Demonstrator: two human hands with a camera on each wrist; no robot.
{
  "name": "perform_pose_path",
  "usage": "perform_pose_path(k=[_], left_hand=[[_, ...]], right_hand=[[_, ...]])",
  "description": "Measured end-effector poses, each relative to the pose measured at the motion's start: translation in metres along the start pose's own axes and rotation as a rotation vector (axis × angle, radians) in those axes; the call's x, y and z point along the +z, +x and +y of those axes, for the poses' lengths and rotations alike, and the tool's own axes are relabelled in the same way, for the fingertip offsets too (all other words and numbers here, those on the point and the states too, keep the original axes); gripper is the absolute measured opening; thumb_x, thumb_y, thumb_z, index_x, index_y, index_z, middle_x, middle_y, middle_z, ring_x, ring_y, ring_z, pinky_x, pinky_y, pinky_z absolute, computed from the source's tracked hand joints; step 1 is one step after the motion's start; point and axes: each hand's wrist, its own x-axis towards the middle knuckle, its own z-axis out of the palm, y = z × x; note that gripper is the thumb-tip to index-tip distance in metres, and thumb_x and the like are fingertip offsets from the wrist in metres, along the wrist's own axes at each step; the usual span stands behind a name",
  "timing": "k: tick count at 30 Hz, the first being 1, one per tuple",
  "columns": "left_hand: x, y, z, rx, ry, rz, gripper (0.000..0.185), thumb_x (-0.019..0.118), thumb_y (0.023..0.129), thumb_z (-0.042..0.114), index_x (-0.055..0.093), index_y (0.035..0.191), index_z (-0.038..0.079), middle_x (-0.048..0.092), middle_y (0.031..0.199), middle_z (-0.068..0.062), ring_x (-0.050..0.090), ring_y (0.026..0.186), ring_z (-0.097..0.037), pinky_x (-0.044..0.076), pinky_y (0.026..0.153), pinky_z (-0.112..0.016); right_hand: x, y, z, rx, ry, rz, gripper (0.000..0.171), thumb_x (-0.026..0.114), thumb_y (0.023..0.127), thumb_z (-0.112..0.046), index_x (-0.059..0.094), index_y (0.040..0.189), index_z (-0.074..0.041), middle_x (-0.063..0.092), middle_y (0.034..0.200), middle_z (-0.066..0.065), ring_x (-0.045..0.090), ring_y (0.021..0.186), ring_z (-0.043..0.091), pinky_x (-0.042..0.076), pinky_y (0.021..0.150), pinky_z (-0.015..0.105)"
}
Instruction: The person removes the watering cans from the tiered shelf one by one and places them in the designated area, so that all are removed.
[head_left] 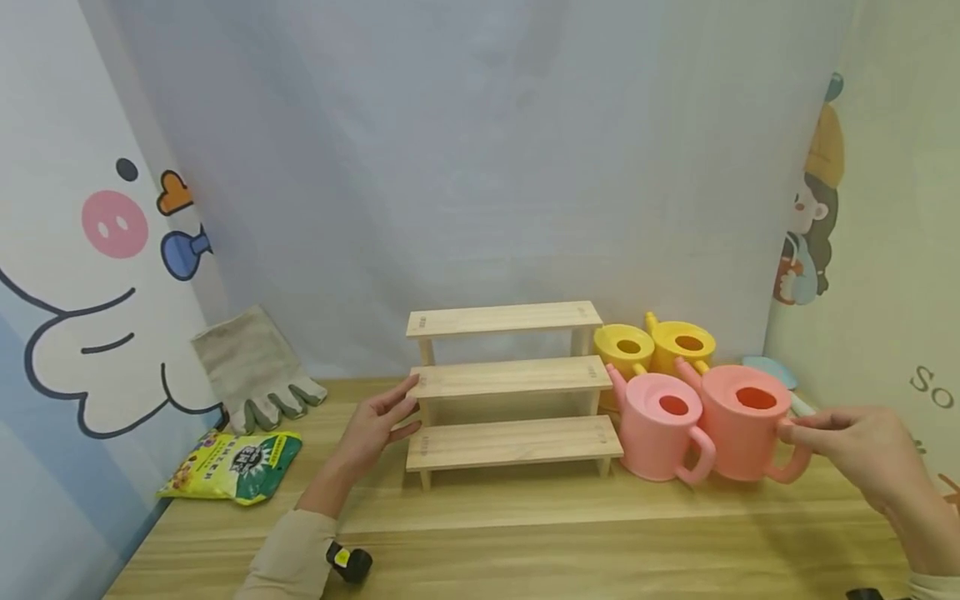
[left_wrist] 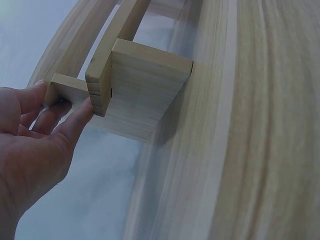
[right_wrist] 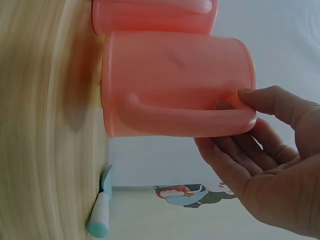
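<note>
A three-tier wooden stand [head_left: 510,379] rests on the table. My left hand [head_left: 372,429] grips the left end of its middle board, thumb and fingers around the edge in the left wrist view. To the stand's right, my right hand [head_left: 862,454] holds the larger pink watering can [head_left: 738,442] by its handle, thumb at the handle's upper end and fingers behind it. A smaller pink watering can [head_left: 652,437] stands close beside it, near the stand's lowest board. Behind these are two yellow watering cans [head_left: 667,354], partly hidden by the pink ones.
At the left lie a grey-and-green work glove [head_left: 247,358], propped against the backdrop, and a yellow-green printed bag [head_left: 225,471]. A trowel [right_wrist: 100,215] with a pale handle lies right of the cans. Printed cloth walls [head_left: 450,167] enclose the wooden table [head_left: 525,558].
</note>
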Motion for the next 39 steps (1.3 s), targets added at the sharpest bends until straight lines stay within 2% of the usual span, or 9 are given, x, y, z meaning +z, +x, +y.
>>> perform_pose_path(k=[6, 10, 14, 20, 24, 27, 34, 39], left_hand=[[0.000, 0.000, 0.001, -0.004, -0.008, 0.004, 0.048, 0.048, 0.095, 0.016, 0.034, 0.141, 0.012, 0.019, 0.147, -0.005, 0.031, 0.127, -0.026, 0.041, 0.094, -0.039], [0.000, 0.000, 0.000, -0.012, -0.010, 0.003, 0.049, 0.049, 0.095, 0.018, 0.034, 0.141, 0.013, 0.019, 0.147, -0.007, 0.034, 0.125, -0.029, 0.043, 0.093, -0.036], [0.000, 0.000, 0.000, -0.012, -0.004, 0.003, 0.049, 0.050, 0.094, 0.019, 0.035, 0.140, 0.014, 0.020, 0.147, -0.004, 0.032, 0.127, -0.025, 0.043, 0.093, -0.037], [0.000, 0.000, 0.001, -0.011, -0.003, -0.010, 0.049, 0.048, 0.095, 0.019, 0.033, 0.141, 0.014, 0.018, 0.147, -0.001, 0.027, 0.129, -0.021, 0.039, 0.096, -0.042], [-0.001, 0.000, 0.000, -0.011, 0.000, -0.023, 0.049, 0.047, 0.095, 0.019, 0.032, 0.141, 0.014, 0.016, 0.148, -0.002, 0.024, 0.130, -0.022, 0.038, 0.097, -0.042], [-0.001, 0.000, -0.001, -0.012, 0.009, -0.020, 0.049, 0.048, 0.095, 0.020, 0.033, 0.141, 0.014, 0.017, 0.148, -0.001, 0.024, 0.130, -0.022, 0.039, 0.096, -0.041], [0.000, 0.000, -0.001, -0.005, 0.004, 0.000, 0.048, 0.049, 0.095, 0.019, 0.035, 0.140, 0.014, 0.020, 0.147, -0.002, 0.030, 0.128, -0.022, 0.041, 0.094, -0.038], [0.001, 0.000, 0.001, -0.001, 0.009, 0.010, 0.048, 0.049, 0.095, 0.018, 0.035, 0.140, 0.013, 0.021, 0.146, -0.002, 0.031, 0.127, -0.023, 0.041, 0.094, -0.039]], right_hand=[[0.004, 0.006, 0.007, 0.038, 0.024, -0.070, 0.047, 0.071, 0.072, -0.049, 0.072, 0.080, -0.002, 0.066, 0.087, 0.006, 0.058, 0.085, 0.031, 0.042, 0.068, 0.054], [0.008, 0.008, 0.012, 0.072, 0.073, -0.120, 0.048, 0.072, 0.072, -0.047, 0.072, 0.082, -0.001, 0.065, 0.088, 0.003, 0.063, 0.082, 0.030, 0.040, 0.073, 0.062], [0.010, 0.010, 0.015, 0.082, 0.092, -0.146, 0.049, 0.072, 0.072, -0.047, 0.071, 0.085, 0.000, 0.064, 0.087, 0.002, 0.063, 0.083, 0.029, 0.039, 0.076, 0.064], [0.010, 0.012, 0.019, 0.063, 0.120, -0.182, 0.049, 0.070, 0.075, -0.045, 0.070, 0.089, 0.002, 0.063, 0.089, 0.004, 0.063, 0.082, 0.025, 0.044, 0.077, 0.059], [0.012, 0.013, 0.021, 0.033, 0.167, -0.203, 0.047, 0.070, 0.078, -0.040, 0.068, 0.093, 0.005, 0.063, 0.092, 0.005, 0.063, 0.080, 0.017, 0.050, 0.078, 0.047], [0.012, 0.013, 0.021, 0.026, 0.183, -0.209, 0.047, 0.069, 0.078, -0.039, 0.067, 0.095, 0.006, 0.063, 0.092, 0.005, 0.063, 0.079, 0.015, 0.052, 0.076, 0.043], [0.012, 0.012, 0.019, 0.046, 0.117, -0.184, 0.053, 0.069, 0.076, -0.045, 0.068, 0.097, 0.004, 0.066, 0.087, 0.007, 0.060, 0.076, 0.016, 0.054, 0.072, 0.040], [0.012, 0.013, 0.016, 0.073, 0.081, -0.174, 0.058, 0.068, 0.075, -0.050, 0.066, 0.098, 0.003, 0.064, 0.091, 0.008, 0.063, 0.079, 0.024, 0.048, 0.072, 0.051]])
